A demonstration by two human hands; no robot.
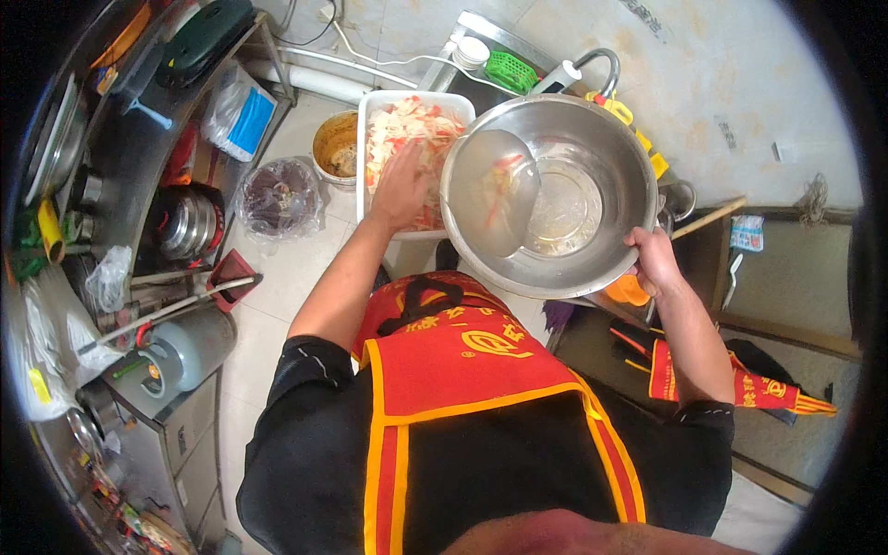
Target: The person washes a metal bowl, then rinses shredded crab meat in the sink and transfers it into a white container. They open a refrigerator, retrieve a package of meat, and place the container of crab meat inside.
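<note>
My right hand grips the rim of a large stainless steel basin at its near right side. The basin is tilted to the left, its left rim over the edge of a white rectangular plastic tub. Cloudy liquid pools at the basin's low side with a few red and pale shreds in it. Thin-sliced red and cream food pieces fill the tub. On top of them rests my left hand, palm down with fingers extended and slightly blurred; no object shows in its grasp.
Behind the basin are a curved faucet, a green plastic basket and a white-lidded jar. A bag-lined bin and a stained bucket stand left of the tub. Farther left are a gas cylinder and a long-handled dustpan.
</note>
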